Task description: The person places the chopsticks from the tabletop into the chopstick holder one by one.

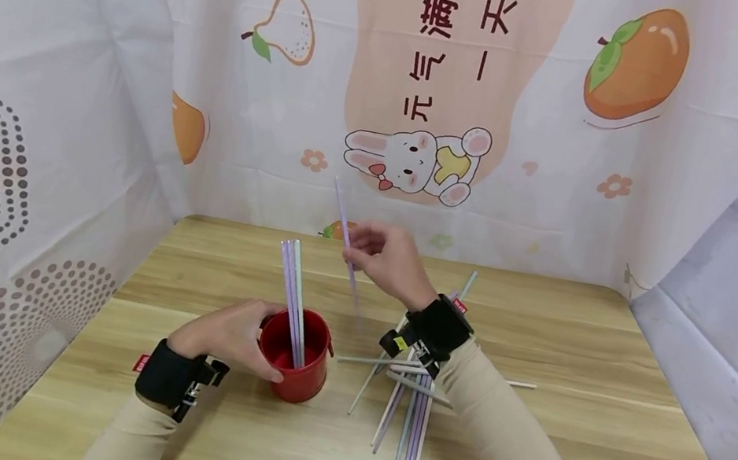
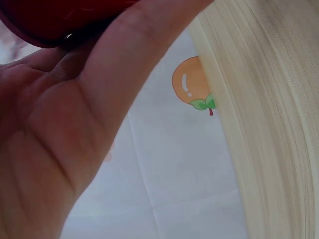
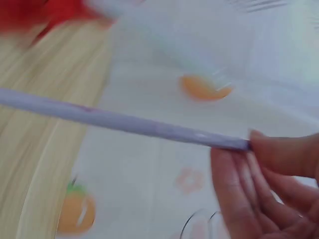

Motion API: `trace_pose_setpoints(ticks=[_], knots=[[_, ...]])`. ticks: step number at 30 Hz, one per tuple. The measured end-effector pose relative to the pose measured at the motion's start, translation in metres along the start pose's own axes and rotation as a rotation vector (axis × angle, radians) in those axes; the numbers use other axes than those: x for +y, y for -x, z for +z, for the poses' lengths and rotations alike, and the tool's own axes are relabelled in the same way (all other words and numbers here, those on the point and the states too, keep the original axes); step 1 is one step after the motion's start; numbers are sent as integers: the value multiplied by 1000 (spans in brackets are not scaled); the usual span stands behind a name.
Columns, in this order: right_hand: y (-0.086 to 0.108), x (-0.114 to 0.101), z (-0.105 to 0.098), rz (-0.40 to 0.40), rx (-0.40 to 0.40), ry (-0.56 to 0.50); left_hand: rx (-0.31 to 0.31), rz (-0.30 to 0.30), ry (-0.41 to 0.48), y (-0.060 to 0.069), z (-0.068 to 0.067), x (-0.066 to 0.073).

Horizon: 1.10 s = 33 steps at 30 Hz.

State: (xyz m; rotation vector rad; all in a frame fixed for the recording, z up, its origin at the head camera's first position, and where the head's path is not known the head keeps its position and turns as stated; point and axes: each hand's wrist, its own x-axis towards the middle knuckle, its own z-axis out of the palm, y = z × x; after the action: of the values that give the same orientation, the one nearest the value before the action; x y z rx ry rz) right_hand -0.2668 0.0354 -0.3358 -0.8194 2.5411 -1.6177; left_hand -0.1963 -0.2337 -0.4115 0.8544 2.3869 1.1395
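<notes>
My left hand (image 1: 230, 332) grips the side of a small red metal bucket (image 1: 308, 386), thumb at the near side and fingers round the back. Several shiny purple and pale straws (image 1: 291, 294) stand in it, leaning left. Above the table, right of the bucket, my right hand (image 1: 389, 258) pinches one purple straw (image 1: 343, 210) between thumb and fingers. That straw (image 3: 149, 127) slants across the right wrist view, with its lower part blurred in the head view. In the left wrist view, the bucket's dark red wall (image 2: 60, 17) rests against the palm.
A loose pile of straws (image 1: 412, 443) lies crisscrossed on the wooden table (image 1: 559, 441), partly hidden under my right forearm. A white printed cloth (image 1: 272, 112) hangs behind the table's far edge and along both sides.
</notes>
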Motion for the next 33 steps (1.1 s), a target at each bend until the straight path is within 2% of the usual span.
trace_pose_setpoints(ticks=[2,4,7,12,21,27,33], knots=[[1,-11,0,-16,35,-158,-3,3,10,-2,-1,0],[3,-20,2,-24,48,-272,-5,8,15,-3,-1,0],[6,-26,9,-29,46,-354,-6,15,13,-4,-2,-1],[8,-17,28,12,31,-326,-7,15,19,-3,-1,-2],[11,13,56,174,-65,-256,-16,19,31,-2,2,-4],[14,25,66,203,-73,-134,-20,17,38,-2,1,-3],[16,29,75,183,-83,-46,-18,23,33,-2,-1,-3]])
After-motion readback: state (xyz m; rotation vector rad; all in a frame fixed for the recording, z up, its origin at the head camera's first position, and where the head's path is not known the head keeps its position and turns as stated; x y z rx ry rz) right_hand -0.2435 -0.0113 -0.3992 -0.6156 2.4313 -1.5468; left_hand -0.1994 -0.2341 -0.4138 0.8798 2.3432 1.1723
